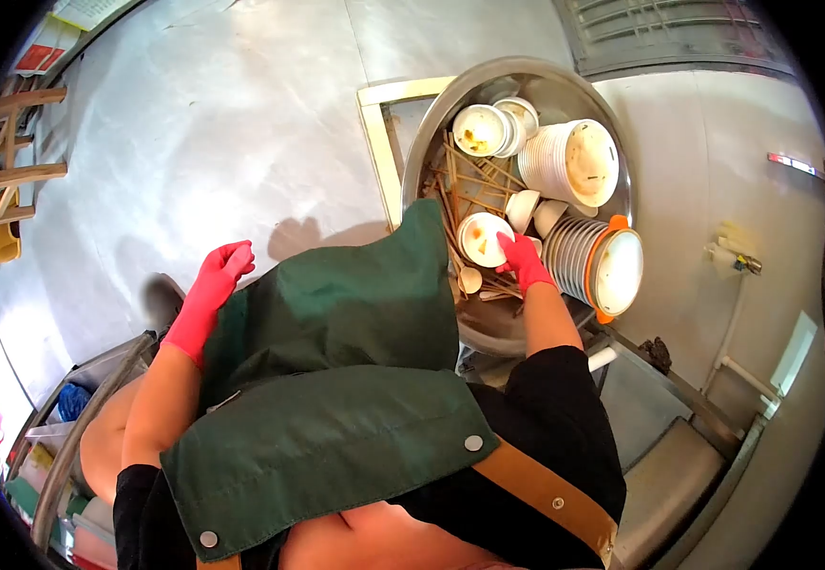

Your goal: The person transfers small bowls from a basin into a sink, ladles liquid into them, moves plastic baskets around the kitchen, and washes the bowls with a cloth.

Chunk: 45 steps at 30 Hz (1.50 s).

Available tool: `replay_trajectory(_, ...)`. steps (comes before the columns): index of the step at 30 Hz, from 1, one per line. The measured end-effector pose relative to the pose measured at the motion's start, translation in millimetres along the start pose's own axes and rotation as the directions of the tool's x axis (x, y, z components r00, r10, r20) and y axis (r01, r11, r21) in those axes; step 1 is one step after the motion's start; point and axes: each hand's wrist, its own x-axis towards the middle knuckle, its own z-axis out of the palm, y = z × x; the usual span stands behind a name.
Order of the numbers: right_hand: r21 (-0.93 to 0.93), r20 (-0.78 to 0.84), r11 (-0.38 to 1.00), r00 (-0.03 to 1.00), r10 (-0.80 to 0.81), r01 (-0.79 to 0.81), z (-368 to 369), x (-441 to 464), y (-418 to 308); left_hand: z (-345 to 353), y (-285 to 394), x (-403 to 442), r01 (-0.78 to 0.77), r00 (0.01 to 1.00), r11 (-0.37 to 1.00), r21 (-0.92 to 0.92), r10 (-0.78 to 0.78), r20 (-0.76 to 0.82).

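My right hand (527,263), in a pink-red rubber glove, reaches into a large metal basin (419,142). Its fingers grip the rim of a small white bowl (478,237) with brownish food residue inside. Around it lie many wooden chopsticks (470,180) and some small white cups (521,207). To the right is a stack of plates or bowls (619,271) with an orange-rimmed one among them. My left hand (211,290), gloved alike, hovers left of the green apron (336,294), fingers curled closed with nothing visible in them.
A tall stack of white bowls (587,163) and smaller stained bowls (481,129) fill the basin's far side. A pale frame (376,142) lies beside the basin on the grey floor (232,114). A wooden stool or rack (13,180) stands left; pipework (750,380) runs along the right wall.
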Motion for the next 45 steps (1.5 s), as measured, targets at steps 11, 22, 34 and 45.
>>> replay_trajectory(11,0.219,-0.123,0.975,0.992,-0.015,0.042,51,-32,2,14,22,10,-0.082,0.996,0.996,0.039,0.08,0.039)
replay_trajectory(22,0.737,0.067,0.675,0.997,-0.041,-0.022,95,-53,-2,50,72,15,-0.128,0.979,0.987,-0.096,0.141,0.146)
replay_trajectory(34,0.149,0.269,0.972,0.938,-0.218,0.183,92,-258,-253,203,164,47,0.608,0.524,0.509,-0.609,0.319,0.79)
replay_trajectory(45,0.926,-0.173,0.375,0.937,0.305,0.049,19,-24,112,159,140,50,0.413,0.725,0.613,-0.674,0.226,0.65)
